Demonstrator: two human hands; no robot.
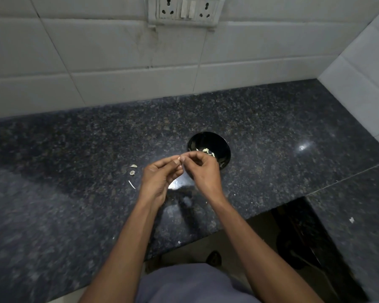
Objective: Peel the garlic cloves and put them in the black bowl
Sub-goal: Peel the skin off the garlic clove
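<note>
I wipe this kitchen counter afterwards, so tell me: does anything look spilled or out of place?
Yes. Pale garlic peel scraps lie loose on the dark speckled granite counter, left of the hands and outside the round black bowl. A thin sliver lies just below them, and tiny white flecks dot the right side.

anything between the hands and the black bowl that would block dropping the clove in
Nothing visible does. The left hand and right hand meet fingertip to fingertip just in front of the black bowl, whose open top holds only a few pale pieces.
</note>
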